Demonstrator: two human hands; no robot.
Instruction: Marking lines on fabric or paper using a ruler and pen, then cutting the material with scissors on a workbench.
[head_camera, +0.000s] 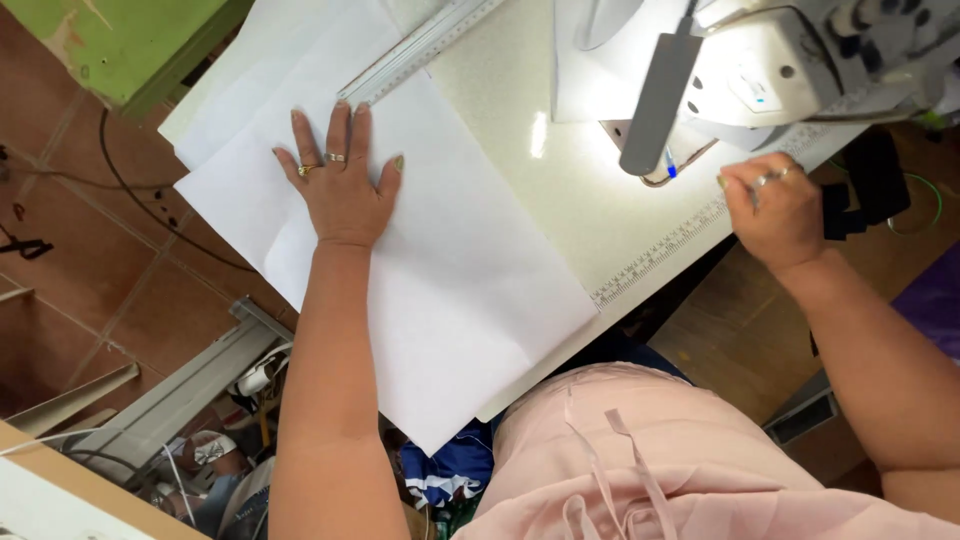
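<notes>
Nearest the camera, just under the near edge of the sewing table (560, 215), a bundle of blue and white cloth (450, 470) hangs below the table's front corner, beside the person's pale pink garment (640, 450). On the table itself lies a large sheet of white fabric (450, 290), smooth and plain, with one pointed corner drooping over the table's near edge and faint fold lines running across it; more white layers lie beneath it toward the table's left side. The left hand (342, 185) rests flat on this fabric, palm down, fingers spread apart, with rings on two of them. A printed measuring scale (665, 250) runs as a pale strip along the table's right front edge. At that same edge the right hand (775, 205) is curled, thumb and fingertips pinched together on something small that cannot be made out. Just beyond it, on the table's far right, stands the white sewing machine (790, 70), brightly lit, carrying a small rectangular label (752, 88) of white with a blue mark on its side, and a grey bar (658, 95) slants down in front of it. Farther along the table's far left side a long clear ruler (425, 45) lies slantwise at the fabric's upper edge.
</notes>
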